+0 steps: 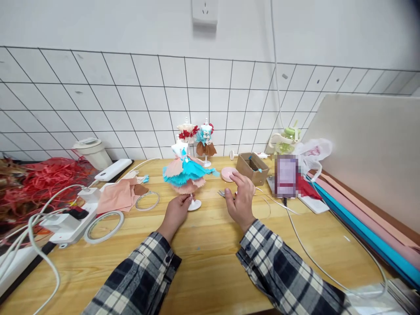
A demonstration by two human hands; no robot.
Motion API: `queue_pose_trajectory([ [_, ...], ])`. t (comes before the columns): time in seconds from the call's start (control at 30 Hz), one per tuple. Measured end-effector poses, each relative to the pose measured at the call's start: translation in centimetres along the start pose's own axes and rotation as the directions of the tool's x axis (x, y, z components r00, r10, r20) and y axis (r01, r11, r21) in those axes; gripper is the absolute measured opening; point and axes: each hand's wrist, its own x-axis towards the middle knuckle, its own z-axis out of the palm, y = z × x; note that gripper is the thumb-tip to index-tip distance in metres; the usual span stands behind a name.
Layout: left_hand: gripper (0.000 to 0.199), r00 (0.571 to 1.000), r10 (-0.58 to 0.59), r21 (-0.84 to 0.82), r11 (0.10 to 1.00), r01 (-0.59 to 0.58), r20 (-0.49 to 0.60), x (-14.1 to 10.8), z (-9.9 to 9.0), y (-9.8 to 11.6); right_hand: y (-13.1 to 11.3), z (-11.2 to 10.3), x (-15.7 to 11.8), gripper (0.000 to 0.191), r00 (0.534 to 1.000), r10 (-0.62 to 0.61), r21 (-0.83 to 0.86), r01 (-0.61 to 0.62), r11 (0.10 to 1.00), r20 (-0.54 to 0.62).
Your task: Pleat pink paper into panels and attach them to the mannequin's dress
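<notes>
A small white dress form point(180, 150) stands in front of me in a ruffled crepe-paper dress point(188, 171) of turquoise and peach. My left hand point(177, 213) is closed, its fingers pinching the stand just under the skirt, by the round white base point(194, 205). Over the table to the right, my right hand point(241, 199) is open with fingers curved and apart, and I see nothing in it. A pair of scissors point(222, 193) lies beside that hand, partly hidden by it. Just beyond its fingertips is a round pink dish point(229, 174).
Two more dressed forms, one with a brown skirt point(206, 149), stand by the tiled wall. A cardboard box point(252, 168) and a phone point(286, 177) are on the right, with paper rolls point(367, 227) past them. Tape rolls point(104, 226), peach paper point(117, 195) and a power strip point(74, 225) lie left.
</notes>
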Motion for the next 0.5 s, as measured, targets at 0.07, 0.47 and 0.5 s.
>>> queue_pose_trajectory([
  [0.07, 0.037, 1.000, 0.013, 0.035, 0.999, -0.013, -0.004, 0.0, 0.0, 0.0, -0.1, 0.0, 0.0, 0.037, 1.000, -0.019, 0.012, 0.019, 1.000, 0.007],
  [0.47, 0.033, 0.977, 0.192, 0.363, 0.908, -0.212, 0.090, -0.5, -0.3, 1.4, -1.9, -0.6, -0.3, 0.055, 0.954, -0.240, 0.017, 0.241, 0.970, 0.179],
  [0.5, 0.033, 0.975, 0.198, 0.386, 0.895, -0.222, 0.100, -0.6, -0.3, 1.5, -2.1, -0.6, -0.3, 0.056, 0.947, -0.262, 0.012, 0.265, 0.964, 0.188],
])
